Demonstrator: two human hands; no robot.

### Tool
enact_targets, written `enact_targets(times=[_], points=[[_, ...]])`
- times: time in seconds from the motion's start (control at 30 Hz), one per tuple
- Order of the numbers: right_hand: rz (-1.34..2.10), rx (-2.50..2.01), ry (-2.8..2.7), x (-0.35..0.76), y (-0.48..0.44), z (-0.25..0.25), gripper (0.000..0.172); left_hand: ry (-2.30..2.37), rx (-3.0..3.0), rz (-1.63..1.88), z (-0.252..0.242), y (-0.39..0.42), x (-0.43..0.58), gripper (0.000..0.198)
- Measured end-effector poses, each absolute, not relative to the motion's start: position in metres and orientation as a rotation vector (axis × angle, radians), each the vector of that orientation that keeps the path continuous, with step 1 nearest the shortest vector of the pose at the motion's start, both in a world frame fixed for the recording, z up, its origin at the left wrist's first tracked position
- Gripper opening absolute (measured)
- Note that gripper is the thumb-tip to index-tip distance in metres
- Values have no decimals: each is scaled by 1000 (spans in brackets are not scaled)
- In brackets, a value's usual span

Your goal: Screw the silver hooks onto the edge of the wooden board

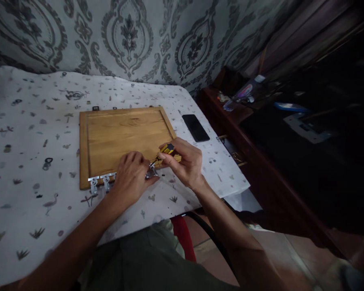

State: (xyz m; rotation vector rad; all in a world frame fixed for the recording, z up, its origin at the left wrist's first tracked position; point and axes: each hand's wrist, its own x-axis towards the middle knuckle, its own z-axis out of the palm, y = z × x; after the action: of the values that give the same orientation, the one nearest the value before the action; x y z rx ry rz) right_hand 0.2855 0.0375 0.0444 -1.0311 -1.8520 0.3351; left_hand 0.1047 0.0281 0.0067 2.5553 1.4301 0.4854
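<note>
A framed wooden panel [130, 133] lies flat on a patterned cloth. In my right hand [185, 159] is a yellow and black screwdriver [168, 149], its shaft slanting down and left to a metal hinge [152, 171] at the panel's near edge. My left hand [132, 171] rests over that edge, fingers curled around the hinge, with the thumb on its near side. Left of this hand, more metal hinges [106, 182] sit along the same edge, partly covered by the hand. The screwdriver's tip is too small to make out clearly.
A black phone [195, 127] lies on the tablecloth [33, 141] right of the panel. Beyond the table's right edge, a dark red piece of furniture [245, 137] holds a clear plastic bottle [245, 92] and a blue object [291, 107]. A patterned curtain [127, 40] hangs behind.
</note>
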Motion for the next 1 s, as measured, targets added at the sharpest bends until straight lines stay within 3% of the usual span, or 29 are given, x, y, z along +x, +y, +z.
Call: enact_targets(times=[0.2,1.0], points=[[378,-1053,-1591,285,32,49,27,1439,2579,470,9,28,105,35],[420,-1020,-1804,289,38,31,24,1465,2601,427,7,28,106,37]])
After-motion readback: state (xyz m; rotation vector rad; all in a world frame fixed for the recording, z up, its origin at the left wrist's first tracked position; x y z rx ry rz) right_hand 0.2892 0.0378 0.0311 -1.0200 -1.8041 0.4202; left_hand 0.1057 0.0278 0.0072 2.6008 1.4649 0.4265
